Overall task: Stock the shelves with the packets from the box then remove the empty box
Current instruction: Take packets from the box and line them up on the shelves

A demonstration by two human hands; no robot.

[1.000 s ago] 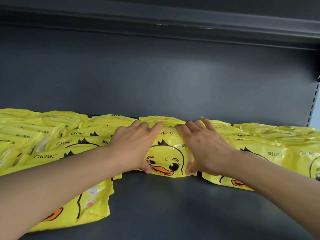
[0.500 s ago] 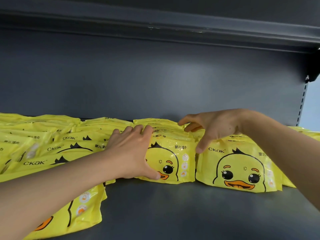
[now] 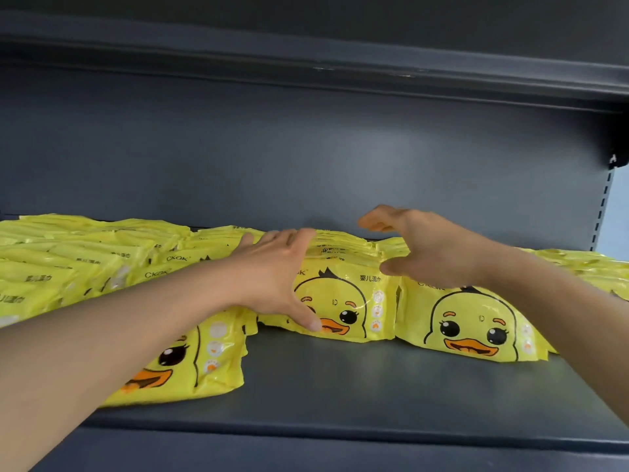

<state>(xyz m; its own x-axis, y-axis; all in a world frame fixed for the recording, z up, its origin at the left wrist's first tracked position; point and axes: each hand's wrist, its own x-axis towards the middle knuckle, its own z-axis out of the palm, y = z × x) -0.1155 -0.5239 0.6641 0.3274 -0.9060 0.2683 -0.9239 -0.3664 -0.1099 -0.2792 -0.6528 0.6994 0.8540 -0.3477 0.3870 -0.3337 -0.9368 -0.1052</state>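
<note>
Yellow duck-print packets lie in leaning rows along a dark grey shelf (image 3: 357, 396). My left hand (image 3: 275, 277) rests flat on the left side of the middle stack (image 3: 350, 301), fingers straight over its top and thumb down on the front packet. My right hand (image 3: 429, 250) hovers over the gap between that stack and the right stack (image 3: 476, 325), fingers loosely spread, thumb near the packet tops; it holds nothing. Another stack (image 3: 190, 362) lies lower left, partly under my left forearm. The box is out of view.
The shelf's back panel (image 3: 306, 158) rises behind the packets and an upper shelf (image 3: 340, 59) overhangs. A slotted upright (image 3: 600, 206) stands at the far right. Bare shelf surface shows in front of the packets, down to the front edge (image 3: 340, 437).
My right hand lifted off the middle stack and moved right, uncovering the right stack's front packet. My left hand stayed on the middle stack. The camera has drawn back and down a little.
</note>
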